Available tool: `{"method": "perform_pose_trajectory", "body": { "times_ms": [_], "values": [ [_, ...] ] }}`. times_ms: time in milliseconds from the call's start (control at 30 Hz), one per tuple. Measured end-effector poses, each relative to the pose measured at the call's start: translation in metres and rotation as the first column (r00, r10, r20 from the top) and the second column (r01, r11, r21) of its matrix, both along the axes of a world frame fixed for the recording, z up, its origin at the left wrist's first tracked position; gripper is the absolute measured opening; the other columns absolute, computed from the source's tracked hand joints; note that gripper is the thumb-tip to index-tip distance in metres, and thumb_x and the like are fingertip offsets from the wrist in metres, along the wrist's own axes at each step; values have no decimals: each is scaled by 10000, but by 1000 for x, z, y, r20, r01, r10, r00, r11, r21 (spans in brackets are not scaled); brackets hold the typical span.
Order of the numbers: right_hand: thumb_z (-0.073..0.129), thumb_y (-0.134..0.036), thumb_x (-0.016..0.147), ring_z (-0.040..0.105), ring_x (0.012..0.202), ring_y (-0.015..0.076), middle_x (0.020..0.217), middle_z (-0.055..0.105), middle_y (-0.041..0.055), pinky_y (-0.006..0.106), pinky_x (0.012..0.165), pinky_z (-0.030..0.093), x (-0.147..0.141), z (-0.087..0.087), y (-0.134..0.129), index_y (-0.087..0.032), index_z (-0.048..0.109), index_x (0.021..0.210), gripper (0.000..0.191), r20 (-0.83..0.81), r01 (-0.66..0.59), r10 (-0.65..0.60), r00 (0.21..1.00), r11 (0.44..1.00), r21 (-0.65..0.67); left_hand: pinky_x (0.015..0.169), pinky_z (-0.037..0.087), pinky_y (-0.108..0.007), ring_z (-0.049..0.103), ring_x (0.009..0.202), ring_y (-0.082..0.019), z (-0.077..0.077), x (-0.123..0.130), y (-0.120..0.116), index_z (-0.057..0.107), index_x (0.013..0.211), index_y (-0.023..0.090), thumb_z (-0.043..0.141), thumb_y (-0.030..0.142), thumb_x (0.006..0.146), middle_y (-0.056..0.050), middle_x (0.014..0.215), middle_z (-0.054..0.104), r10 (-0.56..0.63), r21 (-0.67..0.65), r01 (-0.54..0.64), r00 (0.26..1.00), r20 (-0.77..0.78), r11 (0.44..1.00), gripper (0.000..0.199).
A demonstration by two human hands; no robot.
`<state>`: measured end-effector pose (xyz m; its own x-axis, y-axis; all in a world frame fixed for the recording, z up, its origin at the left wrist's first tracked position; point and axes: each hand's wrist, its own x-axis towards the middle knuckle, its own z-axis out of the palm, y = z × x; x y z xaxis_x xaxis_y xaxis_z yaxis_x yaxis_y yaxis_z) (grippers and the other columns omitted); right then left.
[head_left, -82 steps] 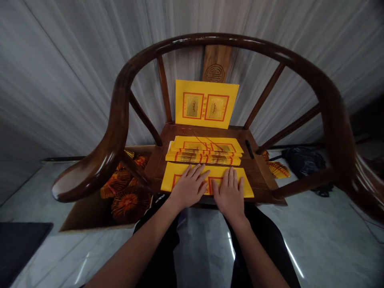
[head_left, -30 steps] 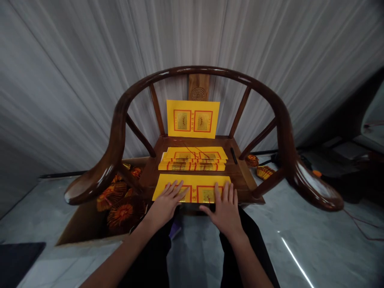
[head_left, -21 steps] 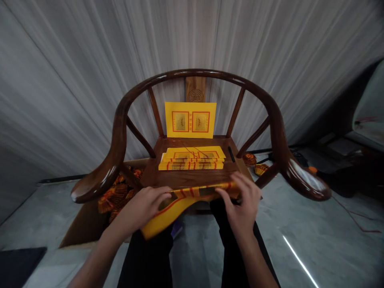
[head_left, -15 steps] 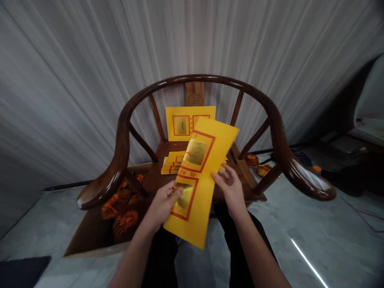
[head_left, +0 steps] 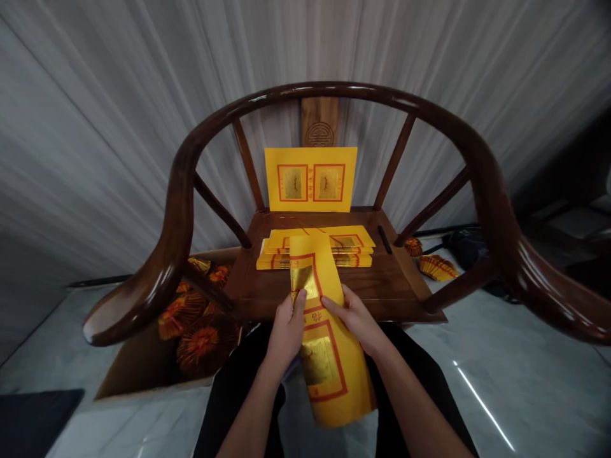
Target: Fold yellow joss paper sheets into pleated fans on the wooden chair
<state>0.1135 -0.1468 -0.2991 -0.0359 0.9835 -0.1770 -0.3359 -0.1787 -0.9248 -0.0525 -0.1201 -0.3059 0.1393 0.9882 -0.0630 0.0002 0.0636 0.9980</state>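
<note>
A pair of black-clad legs (head_left: pixel 420 369) spreads on either side of a yellow sheet (head_left: pixel 351 381), which is held up off the chair in front of the body. The sheet runs lengthwise away from the body, its near end curving, with two red-bordered gold squares and red characters between them on the face that shows. The left hand (head_left: pixel 285 331) is closed on the sheet's left edge about midway along, thumb on the printed face. The right hand (head_left: pixel 357 318) pinches the opposite side, thumb laid over the front and the other fingers partly hidden at the edge. To the left, a dark mat (head_left: pixel 38 420) lies on the grey floor (head_left: pixel 515 381), and an open box (head_left: pixel 133 375) beside the chair holds red and yellow pleated papers (head_left: pixel 198 343). Beyond the hands is the dark wooden seat (head_left: pixel 382 286) of a chair (head_left: pixel 176 210) with a curved rail. On the seat rests a stack of folded yellow papers (head_left: pixel 360 236), partly covered by the far end of the held sheet, with thin red string (head_left: pixel 337 240) on top. A black pen (head_left: pixel 384 240) lies just right of the stack. Past the chair's right side are a pleated bundle (head_left: pixel 438 268) and a dark bag (head_left: pixel 470 248). Farther back, a printed yellow card (head_left: pixel 310 156) stands upright before the carved back panel (head_left: pixel 319 121), and a grey streaked backdrop (head_left: pixel 296 38) rises behind.
</note>
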Motion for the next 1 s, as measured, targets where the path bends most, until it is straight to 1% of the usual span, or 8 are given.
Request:
{"method": "perform_pose_trajectory", "body": {
  "times_ms": [100,267,433,533,667,800,900,1000],
  "values": [
    [795,-473,846,765,984,260,1198,766,105,437,923,614,-4,-2,0,-191,612,1229,510,3,-44,44,999,999,12,750,543,-297,702,891,-240,-5,-3,-3,709,1014,164,556,644,970,-80,940,758,9,16,-9,1000,-30,1000,506],
    [779,-425,880,726,1118,264,1318,725,94,447,1013,581,-5,-5,-3,-227,613,1306,498,75,-90,81,994,988,128,707,527,-296,683,804,-228,-7,-8,2,722,1019,149,559,668,956,-74,901,761,97,14,-97,995,23,995,547],
    [802,-431,861,731,1092,285,1277,741,82,465,980,595,-11,-7,-4,-248,624,1278,488,51,-71,67,996,994,79,838,544,-319,695,968,-252,-7,-8,4,720,1177,160,549,585,997,-102,1054,769,153,113,-157,987,38,981,493],
    [795,-413,872,724,1113,279,1296,733,74,453,989,592,-13,-8,-4,-258,614,1290,481,64,-83,76,995,992,99,825,537,-294,689,969,-233,-5,-9,5,710,1176,176,554,568,1001,-93,1107,760,166,154,-172,985,51,973,456],
    [777,-362,894,712,1153,272,1383,691,68,449,1012,585,-14,-8,-7,-279,587,1365,515,72,-186,178,981,974,126,687,493,-251,637,783,-178,-2,-16,9,691,1003,176,519,621,998,-41,912,736,273,115,-279,960,66,954,477],
    [781,-343,893,731,1105,260,1324,724,62,421,976,599,-16,-6,-11,-265,617,1339,481,70,-222,216,974,969,107,657,463,-252,574,704,-156,-4,-19,9,636,860,177,462,629,1018,-11,764,650,365,155,-359,931,-8,920,509],
    [789,-355,888,745,1056,256,1261,752,61,410,948,607,-16,-4,-11,-248,655,1283,431,69,-219,213,975,972,82,680,469,-258,577,725,-158,-7,-18,8,623,876,186,437,601,1035,-15,787,653,387,176,-380,922,-5,908,481],
    [790,-369,885,748,1041,261,1267,751,63,423,938,611,-17,-3,-12,-250,650,1301,455,63,-223,219,974,973,64,678,458,-244,589,746,-151,-6,-19,11,608,963,208,495,551,1028,2,828,658,408,201,-404,913,23,892,367]
  ]
}}
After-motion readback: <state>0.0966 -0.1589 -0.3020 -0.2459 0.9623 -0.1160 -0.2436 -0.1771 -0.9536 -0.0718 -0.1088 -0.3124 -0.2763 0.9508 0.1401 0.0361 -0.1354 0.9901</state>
